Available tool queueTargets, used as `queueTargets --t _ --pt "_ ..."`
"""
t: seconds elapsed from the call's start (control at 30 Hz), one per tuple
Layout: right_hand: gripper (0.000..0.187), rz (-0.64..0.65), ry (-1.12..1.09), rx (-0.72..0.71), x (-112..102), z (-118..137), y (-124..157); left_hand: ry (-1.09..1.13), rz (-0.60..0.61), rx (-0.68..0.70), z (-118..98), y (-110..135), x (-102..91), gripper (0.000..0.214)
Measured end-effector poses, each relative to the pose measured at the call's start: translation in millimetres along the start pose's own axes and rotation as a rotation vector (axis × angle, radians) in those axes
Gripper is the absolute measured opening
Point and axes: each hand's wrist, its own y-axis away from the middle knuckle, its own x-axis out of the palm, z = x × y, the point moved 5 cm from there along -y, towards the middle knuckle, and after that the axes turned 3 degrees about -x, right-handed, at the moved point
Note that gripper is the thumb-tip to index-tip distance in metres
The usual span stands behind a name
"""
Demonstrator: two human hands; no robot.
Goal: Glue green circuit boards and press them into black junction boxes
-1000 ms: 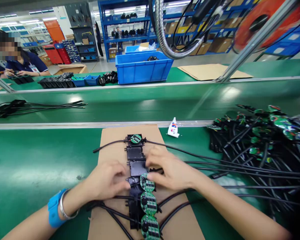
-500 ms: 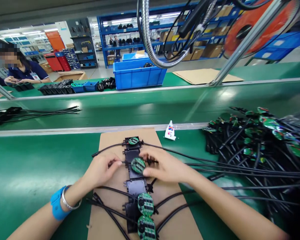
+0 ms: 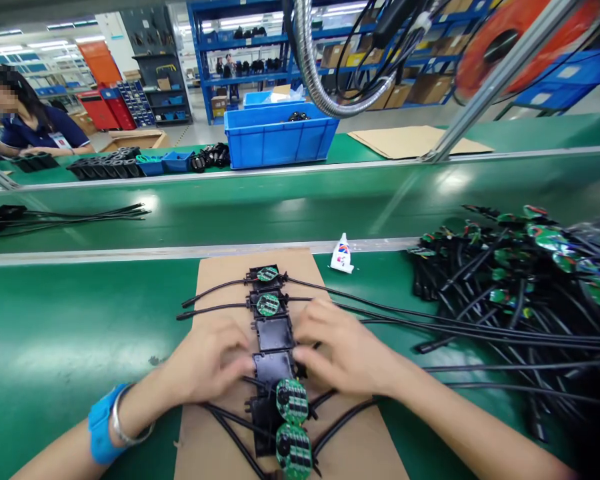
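A column of black plastic housings [image 3: 274, 333] lies on a brown cardboard sheet [image 3: 220, 273]. The two farthest housings hold round green circuit boards [image 3: 268, 304] with black cables running out both sides. Two more green boards [image 3: 292, 401] lie over the nearest housings. My left hand [image 3: 213, 363] curls against the left side of an empty housing [image 3: 273, 367], fingertips at its edge. On that housing's right side rests my right hand [image 3: 341, 353], its fingers bent and pinching at the edge. What the fingertips hold is hidden.
A heap of black cables with green boards [image 3: 510, 273] lies at the right. A small white glue bottle [image 3: 342, 255] sits by the metal rail. Beyond the green conveyor belt [image 3: 280, 213] stand a blue bin [image 3: 280, 137], black parts and a seated person [image 3: 30, 127].
The round board my hands held over the second housing half a second ago now sits in it. Both hands have drawn back toward me to an empty housing lower in the column.
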Motion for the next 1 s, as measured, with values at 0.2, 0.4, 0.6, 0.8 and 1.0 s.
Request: queueTargets --t 0.2,0.4,0.6,0.8,1.0 --pt "0.02 0.138 -0.103 -0.092 25.5 44.7 20.3 0.203 0.117 0.006 -14.1 19.5 23.5 0.009" --pt "0.031 0.041 -0.226 0.008 7.6 11.6 15.0 0.191 -0.079 -0.095 2.7 12.0 7.7 0.016" --pt "0.017 -0.055 -0.052 0.066 17.6 -32.5 3.7 -0.171 -0.186 -0.167 20.2 0.8 11.7 0.021" --pt "0.027 -0.115 0.107 0.002 10.7 -16.4 9.1 -0.297 -0.216 -0.096 8.1 12.9 6.4 0.023" --pt "0.028 0.091 -0.093 -0.067 22.3 63.5 43.7 0.165 0.28 0.105 -35.9 42.5 26.3 0.023"
